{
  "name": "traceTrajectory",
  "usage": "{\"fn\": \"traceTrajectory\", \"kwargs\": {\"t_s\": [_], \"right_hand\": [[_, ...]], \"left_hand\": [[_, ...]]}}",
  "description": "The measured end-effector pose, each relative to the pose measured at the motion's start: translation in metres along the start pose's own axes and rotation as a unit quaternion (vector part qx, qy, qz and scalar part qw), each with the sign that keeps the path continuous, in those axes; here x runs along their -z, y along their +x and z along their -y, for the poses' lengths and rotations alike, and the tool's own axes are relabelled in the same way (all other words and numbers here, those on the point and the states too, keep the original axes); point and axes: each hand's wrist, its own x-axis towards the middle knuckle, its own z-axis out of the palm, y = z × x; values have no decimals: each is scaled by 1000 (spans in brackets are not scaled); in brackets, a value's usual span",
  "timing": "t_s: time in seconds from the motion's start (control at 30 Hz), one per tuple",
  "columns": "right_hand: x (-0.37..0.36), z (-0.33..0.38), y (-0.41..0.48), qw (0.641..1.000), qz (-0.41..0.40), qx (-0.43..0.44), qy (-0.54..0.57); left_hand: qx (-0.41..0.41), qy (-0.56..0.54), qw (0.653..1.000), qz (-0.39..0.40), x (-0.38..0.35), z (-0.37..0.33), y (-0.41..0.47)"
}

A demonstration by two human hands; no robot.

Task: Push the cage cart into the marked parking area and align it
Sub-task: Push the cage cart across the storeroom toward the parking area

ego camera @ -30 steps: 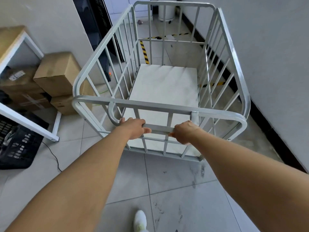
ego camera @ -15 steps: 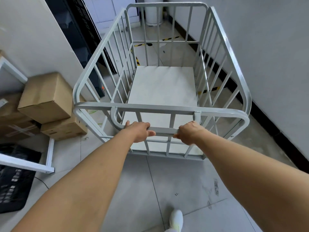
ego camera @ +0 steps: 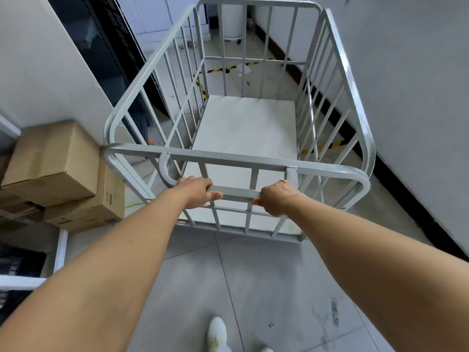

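An empty grey metal cage cart (ego camera: 355, 80) with barred sides and a flat white deck fills the middle of the view, close to the right wall. Both my hands grip its low handle bar (ego camera: 238, 193) at the near end: my left hand (ego camera: 196, 191) at the bar's left end, my right hand (ego camera: 276, 199) at its right. Yellow-and-black floor tape (ego camera: 223, 69) shows through the far bars, with another strip (ego camera: 335, 144) beside the cart's right side by the wall.
Stacked cardboard boxes (ego camera: 53, 161) sit just left of the cart's near corner under a white frame (ego camera: 59, 252). A dark panel (ego camera: 111, 52) stands along the left wall. The grey wall (ego camera: 418, 85) with its black skirting runs along the right. My white shoe (ego camera: 215, 334) is on the tiles.
The cart has rolled forward along the right wall with both hands still on the handle; the boxes have slid nearer on the left and the floor tape lies closer.
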Motion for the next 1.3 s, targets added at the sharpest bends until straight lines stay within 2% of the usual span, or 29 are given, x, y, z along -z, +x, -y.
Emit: {"fn": "traceTrajectory", "kwargs": {"t_s": [0.17, 0.43, 0.77, 1.17, 1.3], "right_hand": [[18, -9, 39, 1000, 14, -8, 10], [37, -47, 92, 996, 14, -61, 65], [60, -140, 143, 997, 7, -48, 61], [88, -251, 204, 998, 8, -50, 42], [98, -284, 225, 997, 10, -60, 37]], "left_hand": [[19, 45, 999, -3, 29, 3, 32], [3, 67, 998, 1, 57, 2, 97], [35, -1, 999, 12, 95, -52, 179], [49, -14, 999, -3, 135, -119, 274], [48, -32, 998, 13, 151, -136, 308]]}}
